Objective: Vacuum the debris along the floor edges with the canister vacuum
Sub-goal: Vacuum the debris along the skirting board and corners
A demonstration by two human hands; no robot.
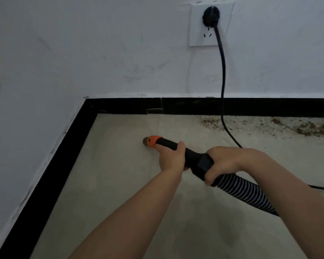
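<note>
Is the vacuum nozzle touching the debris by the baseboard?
Apart. The head view shows bare floor between the nozzle and the debris further right.

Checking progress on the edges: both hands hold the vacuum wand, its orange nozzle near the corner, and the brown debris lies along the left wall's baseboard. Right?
Not quite. In the head view the brown debris lies along the back wall's baseboard, right of the power cord. Both hands, left hand and right hand, do hold the wand, orange nozzle near the corner.

The view was dim and flat, with a cool bluish cast on the white wall (101, 53). No hard shadows or glare showed. Wide-angle bending curved the black baseboard (251, 105) from 9 toward 3 o'clock. Detail was soft throughout, softest near 6 o'clock.
</note>
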